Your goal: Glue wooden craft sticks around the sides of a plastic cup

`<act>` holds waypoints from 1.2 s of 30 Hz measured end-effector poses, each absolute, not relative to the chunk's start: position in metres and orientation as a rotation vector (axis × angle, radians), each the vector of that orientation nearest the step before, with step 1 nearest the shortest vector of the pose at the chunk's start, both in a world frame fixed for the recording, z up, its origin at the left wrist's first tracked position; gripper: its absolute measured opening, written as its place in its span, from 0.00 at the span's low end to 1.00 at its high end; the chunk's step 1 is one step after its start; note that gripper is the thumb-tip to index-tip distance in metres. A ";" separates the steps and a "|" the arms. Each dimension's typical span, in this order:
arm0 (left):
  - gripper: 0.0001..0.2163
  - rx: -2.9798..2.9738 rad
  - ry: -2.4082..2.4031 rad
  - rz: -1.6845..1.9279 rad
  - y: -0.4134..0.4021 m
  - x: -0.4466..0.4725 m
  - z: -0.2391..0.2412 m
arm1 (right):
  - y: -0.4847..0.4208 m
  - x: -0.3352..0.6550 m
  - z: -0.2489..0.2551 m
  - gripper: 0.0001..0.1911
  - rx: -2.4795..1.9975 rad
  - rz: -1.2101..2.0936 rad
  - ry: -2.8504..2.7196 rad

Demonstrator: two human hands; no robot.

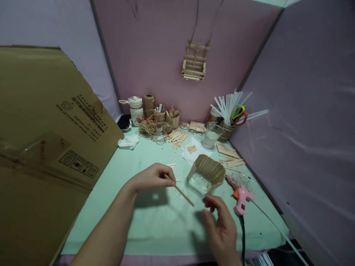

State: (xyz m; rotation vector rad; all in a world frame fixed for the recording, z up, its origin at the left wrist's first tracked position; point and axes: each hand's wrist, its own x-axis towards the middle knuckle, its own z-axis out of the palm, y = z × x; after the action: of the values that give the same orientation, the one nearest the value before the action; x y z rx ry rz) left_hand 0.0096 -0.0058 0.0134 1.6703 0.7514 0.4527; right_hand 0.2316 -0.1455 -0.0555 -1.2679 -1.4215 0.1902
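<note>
My left hand (154, 178) pinches one end of a thin wooden craft stick (181, 192), which slants down and to the right above the green table (155, 225). My right hand (220, 221) hovers just below the stick's free end, fingers curled and apart, holding nothing. Just beyond both hands lies a clear plastic cup (206, 174) tipped on its side, with wooden sticks glued around its wall. A pink hot glue gun (240, 197) rests to the right of my right hand, with its cord running toward me.
A large cardboard sheet (47, 140) leans at the left. At the back stand a white jar (135, 110), tangled twine (154, 127), loose sticks (177, 137), a glass (212, 136), and a pot of glue sticks with scissors (231, 111). A small stick-built piece (194, 63) hangs on the wall.
</note>
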 end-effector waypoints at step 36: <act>0.15 1.081 0.907 1.092 -0.036 0.064 -0.017 | -0.136 0.334 -0.030 0.21 -2.379 0.395 -1.085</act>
State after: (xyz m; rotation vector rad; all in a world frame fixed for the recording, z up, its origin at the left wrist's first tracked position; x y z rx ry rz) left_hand 0.0642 -0.0356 -0.0166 1.0808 0.9074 1.0925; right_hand 0.3338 -0.1360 -0.0304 -2.3785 -1.0853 0.3954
